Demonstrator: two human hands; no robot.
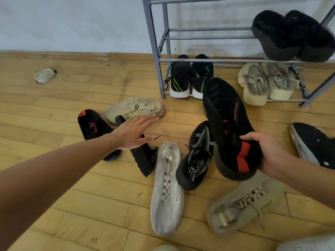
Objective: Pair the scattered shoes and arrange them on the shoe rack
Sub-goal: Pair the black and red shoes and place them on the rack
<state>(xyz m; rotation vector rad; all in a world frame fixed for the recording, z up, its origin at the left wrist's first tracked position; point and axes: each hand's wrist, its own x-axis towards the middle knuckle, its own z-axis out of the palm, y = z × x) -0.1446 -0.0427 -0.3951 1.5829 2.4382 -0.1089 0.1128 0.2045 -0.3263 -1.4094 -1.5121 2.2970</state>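
Black knit sneaker (228,124), light and floppy, hangs at centre right, right hand (270,151) pinching its stiffer heel; left hand (135,132), fingers spread, reaches toward its mate (94,129) at centre left.

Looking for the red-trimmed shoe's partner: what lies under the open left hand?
Under the left hand lies a black knit sneaker, beside a black shoe with red trim. The hand covers the sneaker's middle, hiding any markings there.

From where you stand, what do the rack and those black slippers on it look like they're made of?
The shoe rack looks like grey painted metal tubing: thin, round bars with a dull sheen. The black slippers seem covered in plush fake fur, matte and fuzzy at the edges, over a thick, smooth, dark sole, probably foam or rubber.
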